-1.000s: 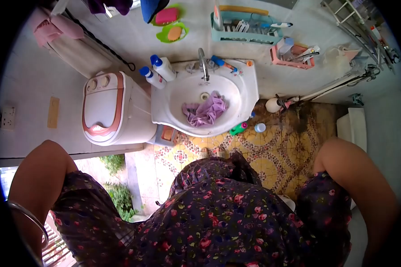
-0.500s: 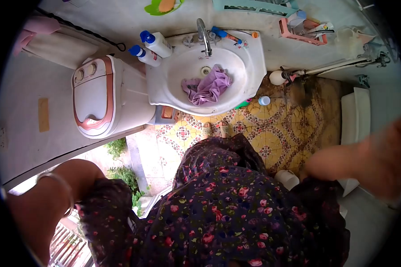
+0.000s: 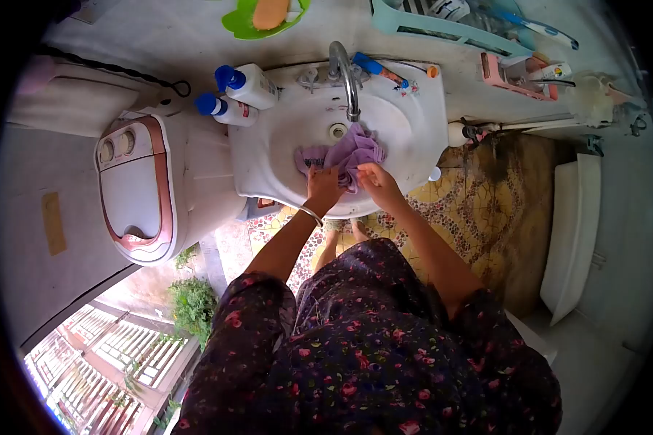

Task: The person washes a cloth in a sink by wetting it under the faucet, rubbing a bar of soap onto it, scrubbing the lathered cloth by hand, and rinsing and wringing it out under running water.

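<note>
A crumpled purple cloth lies in the white sink, below the drain hole. At the cloth's lower left edge, my left hand has its fingers bent over the fabric, a bangle on that wrist. My right hand meets the lower right edge, fingers curled in against a fold; the fingertips are partly hidden. Over the basin arches a chrome faucet, and no water stream shows.
Two blue-topped pump bottles stand on the sink's left rim. A blue-and-orange tube lies behind the faucet. Left is a small washing machine. A teal rack and pink basket hang on the wall.
Both hands have come in from the sides, down into the sink, and now touch the purple cloth. The view has shifted slightly.
</note>
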A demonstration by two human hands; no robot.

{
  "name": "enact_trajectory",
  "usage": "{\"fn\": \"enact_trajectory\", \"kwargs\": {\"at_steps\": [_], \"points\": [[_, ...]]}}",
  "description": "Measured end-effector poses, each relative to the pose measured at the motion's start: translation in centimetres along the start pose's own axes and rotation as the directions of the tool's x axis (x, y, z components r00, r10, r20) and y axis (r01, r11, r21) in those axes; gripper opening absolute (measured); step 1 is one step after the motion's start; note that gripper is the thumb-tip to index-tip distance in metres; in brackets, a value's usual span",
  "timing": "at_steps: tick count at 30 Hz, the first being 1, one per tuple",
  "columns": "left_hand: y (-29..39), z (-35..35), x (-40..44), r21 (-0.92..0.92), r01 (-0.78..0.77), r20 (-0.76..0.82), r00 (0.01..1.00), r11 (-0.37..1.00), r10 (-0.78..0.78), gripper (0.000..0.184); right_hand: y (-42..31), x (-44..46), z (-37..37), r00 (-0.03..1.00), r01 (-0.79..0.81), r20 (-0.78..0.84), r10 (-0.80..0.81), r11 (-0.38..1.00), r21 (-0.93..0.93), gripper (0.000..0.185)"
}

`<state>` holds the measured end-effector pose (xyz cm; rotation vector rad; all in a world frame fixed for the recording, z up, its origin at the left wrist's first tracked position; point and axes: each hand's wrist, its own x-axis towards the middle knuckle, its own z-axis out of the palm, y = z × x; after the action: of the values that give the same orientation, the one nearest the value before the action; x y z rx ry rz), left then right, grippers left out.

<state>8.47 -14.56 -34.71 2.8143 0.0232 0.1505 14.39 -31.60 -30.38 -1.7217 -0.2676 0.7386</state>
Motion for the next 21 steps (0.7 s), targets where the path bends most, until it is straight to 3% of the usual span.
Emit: {"fn": "enact_trajectory", "kwargs": {"at_steps": [1,2,3,5,6,8,9,11,14,17,19,21], "points": [[0.2,0.9,1.0,-0.038,0.117,0.268,0.958,0.992,-0.103,0.042,-0.5,2.1,-0.1,0.991,0.134,-0.012,-0.137,0.984,-0.12,0.025],[0.6,1.9,2.0,-0.05,0.244,0.518,0.836,0.968,-0.184,0.039,-1.1,4.2,-0.1,0.971,0.234,-0.004,-0.238,0.958,-0.165,0.022],[1.2,1.9,2.7,-0.051,0.265,0.508,0.837,0.963,-0.203,0.039,-2.1,6.4,-0.1,0.97,0.242,0.02,-0.243,0.955,-0.17,0.022],[2.5,0.9,3.5,-0.525,0.509,0.33,0.861,0.683,-0.387,0.034,-4.1,10.7,0.6,0.904,0.425,0.103,-0.414,0.851,-0.307,0.021],[2.3,1.7,3.9,-0.624,0.499,0.285,0.862,0.601,-0.419,0.037,-4.7,13.0,1.2,0.901,0.434,0.114,-0.42,0.851,-0.297,0.021],[2.8,-0.5,5.1,-0.594,0.58,0.356,0.811,0.558,-0.464,0.039,-5.5,17.2,1.8,0.718,0.683,0.274,-0.64,0.574,-0.452,0.02],[3.0,-1.4,5.4,-0.559,0.654,0.43,0.754,0.51,-0.496,0.041,-5.9,18.7,2.4,0.716,0.687,0.277,-0.641,0.573,-0.447,0.02],[3.0,-1.8,5.3,-0.583,0.65,0.405,0.753,0.488,-0.519,0.047,-6.4,20.6,3.2,0.725,0.675,0.341,-0.599,0.516,-0.527,0.018],[2.9,-2.9,5.4,-0.501,0.633,0.365,0.773,0.59,-0.519,0.051,-8.1,20.7,3.3,0.775,0.632,0.403,-0.487,0.57,-0.525,0.016],[2.1,-1.7,5.1,-0.613,0.583,0.322,0.801,0.533,-0.505,0.04,-8.3,21.3,3.7,0.791,0.61,0.384,-0.477,0.667,-0.428,0.017],[1.9,-0.9,5.6,-0.74,0.589,0.366,0.758,0.324,-0.54,0.038,-7.8,22.0,4.1,0.778,0.626,0.375,-0.504,0.674,-0.392,0.016],[1.9,-0.5,5.9,-0.718,0.606,0.369,0.749,0.343,-0.551,0.038,-7.7,22.7,4.5,0.771,0.624,0.38,-0.511,0.723,-0.296,0.024]]}}
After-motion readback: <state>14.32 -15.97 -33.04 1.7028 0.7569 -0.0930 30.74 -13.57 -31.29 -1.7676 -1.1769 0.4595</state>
